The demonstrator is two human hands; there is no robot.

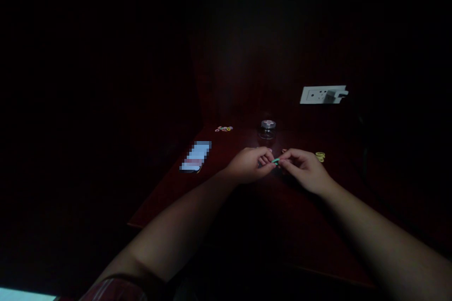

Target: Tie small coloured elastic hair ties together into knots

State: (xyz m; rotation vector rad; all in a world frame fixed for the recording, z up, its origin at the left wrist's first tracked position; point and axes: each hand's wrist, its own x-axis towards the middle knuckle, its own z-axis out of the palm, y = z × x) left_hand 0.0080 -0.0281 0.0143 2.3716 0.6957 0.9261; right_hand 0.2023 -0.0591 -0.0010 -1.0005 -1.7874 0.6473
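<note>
Between both sets of fingertips is a small green hair tie (pixel 276 161), a little above the dark red table. My left hand (pixel 251 164) pinches its left side. The right side is pinched by the thumb and finger of my right hand (pixel 306 169). Several yellow hair ties (pixel 320 156) lie just beyond my right hand. A few pinkish and orange bits peek out behind the fingers, too small and shaded to name. Beyond the hands stands a small clear jar (pixel 267 130) with its lid on.
At the table's far left lies a pile of coloured hair ties (pixel 224 129). A phone (pixel 196 156) with a lit, blurred screen rests near the left edge of the table (pixel 169 207). A white wall socket (pixel 322 95) holds a plug. The surroundings are very dark.
</note>
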